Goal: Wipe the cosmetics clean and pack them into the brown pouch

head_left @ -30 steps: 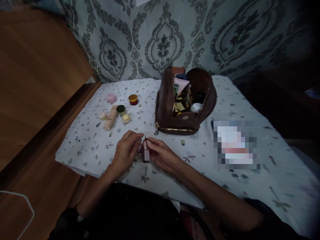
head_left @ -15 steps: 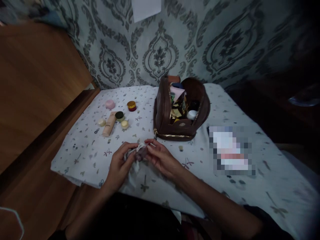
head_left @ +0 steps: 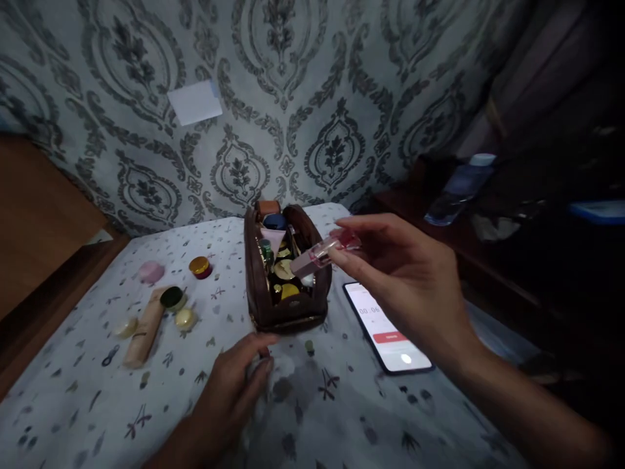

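Observation:
A lip gloss tube, mauve with a clear and pink end, is pinched between the thumb and fingers of my right hand. It slants over the right side of an unzipped brown makeup bag. Inside the bag stand a pink tube, a dark blue item and several gold-coloured pieces, partly covered by one another. My left hand rests just in front of the bag, its fingers loosely curled and apart, with nothing visible in them.
Left of the bag lie a beige squeeze tube, a pink jar, a gold-lidded red jar, a dark-lidded jar and small cream-coloured pots. A lit phone lies under my right hand. A bottle stands at the right.
Both hands held a crumpled greyish thing in front of the bag; it is no longer seen. My right hand has risen to the bag's right with the lip gloss. The view has shifted.

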A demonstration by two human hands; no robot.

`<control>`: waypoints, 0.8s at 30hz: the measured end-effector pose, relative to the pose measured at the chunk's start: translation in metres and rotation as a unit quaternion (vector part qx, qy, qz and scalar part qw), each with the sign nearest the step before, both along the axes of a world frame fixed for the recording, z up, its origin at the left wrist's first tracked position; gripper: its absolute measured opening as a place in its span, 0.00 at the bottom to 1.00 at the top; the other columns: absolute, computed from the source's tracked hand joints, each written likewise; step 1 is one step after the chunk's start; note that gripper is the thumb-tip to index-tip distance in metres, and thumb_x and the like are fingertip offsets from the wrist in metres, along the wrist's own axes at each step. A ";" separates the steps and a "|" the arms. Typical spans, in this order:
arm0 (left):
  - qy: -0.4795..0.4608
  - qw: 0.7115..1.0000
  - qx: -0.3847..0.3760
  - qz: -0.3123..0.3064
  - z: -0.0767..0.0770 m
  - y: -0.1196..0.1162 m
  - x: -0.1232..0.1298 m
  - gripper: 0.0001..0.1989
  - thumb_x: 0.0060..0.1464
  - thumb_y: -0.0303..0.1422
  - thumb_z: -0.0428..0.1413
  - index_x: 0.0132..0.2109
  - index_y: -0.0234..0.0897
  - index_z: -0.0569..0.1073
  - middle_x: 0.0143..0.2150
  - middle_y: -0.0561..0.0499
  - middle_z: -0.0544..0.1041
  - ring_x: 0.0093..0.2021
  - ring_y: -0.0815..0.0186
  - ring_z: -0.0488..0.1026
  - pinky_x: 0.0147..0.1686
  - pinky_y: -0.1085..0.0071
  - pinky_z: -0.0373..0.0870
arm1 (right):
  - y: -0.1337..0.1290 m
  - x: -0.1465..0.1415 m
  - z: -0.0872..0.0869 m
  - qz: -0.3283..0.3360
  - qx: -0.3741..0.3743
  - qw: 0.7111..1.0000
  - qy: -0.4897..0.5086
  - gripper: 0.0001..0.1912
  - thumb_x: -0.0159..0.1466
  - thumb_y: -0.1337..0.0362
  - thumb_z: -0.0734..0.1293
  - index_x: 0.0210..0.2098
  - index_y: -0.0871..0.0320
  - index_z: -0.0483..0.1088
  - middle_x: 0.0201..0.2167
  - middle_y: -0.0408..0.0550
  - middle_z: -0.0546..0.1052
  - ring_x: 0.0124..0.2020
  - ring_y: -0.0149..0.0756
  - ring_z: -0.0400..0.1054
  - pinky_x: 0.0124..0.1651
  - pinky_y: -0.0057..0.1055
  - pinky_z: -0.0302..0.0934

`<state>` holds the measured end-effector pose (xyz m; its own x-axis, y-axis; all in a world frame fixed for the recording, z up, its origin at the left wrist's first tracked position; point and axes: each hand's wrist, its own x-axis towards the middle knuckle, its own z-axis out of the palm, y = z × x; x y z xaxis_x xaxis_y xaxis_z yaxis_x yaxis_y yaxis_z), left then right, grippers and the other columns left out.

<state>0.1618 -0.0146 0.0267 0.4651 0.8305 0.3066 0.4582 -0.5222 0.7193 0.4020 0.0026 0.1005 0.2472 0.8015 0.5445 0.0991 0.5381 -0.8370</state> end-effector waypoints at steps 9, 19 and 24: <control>0.042 0.979 0.138 -0.143 -0.060 0.021 0.017 0.10 0.64 0.25 0.47 0.47 0.38 0.70 0.28 0.49 0.73 0.27 0.68 0.71 0.24 0.76 0.65 | 0.079 0.006 -0.008 0.101 -0.001 0.915 -0.390 0.08 0.59 0.74 0.70 0.34 0.54 0.74 0.31 0.41 0.76 0.31 0.32 0.70 0.34 0.28 0.61; 0.089 0.975 0.138 -0.148 -0.075 0.030 0.018 0.11 0.65 0.27 0.44 0.43 0.36 0.71 0.26 0.50 0.73 0.22 0.70 0.68 0.20 0.77 0.61 | 0.100 0.001 -0.009 0.205 -0.073 0.846 -0.488 0.07 0.61 0.76 0.66 0.35 0.59 0.68 0.32 0.42 0.72 0.27 0.27 0.65 0.27 0.24 0.52; 0.085 0.977 0.128 -0.146 -0.072 0.029 0.019 0.09 0.65 0.27 0.46 0.43 0.37 0.71 0.27 0.50 0.73 0.22 0.70 0.69 0.20 0.77 0.62 | 0.098 -0.004 -0.005 0.204 -0.068 0.793 -0.570 0.11 0.56 0.79 0.67 0.34 0.60 0.67 0.31 0.43 0.73 0.25 0.27 0.64 0.25 0.26 0.48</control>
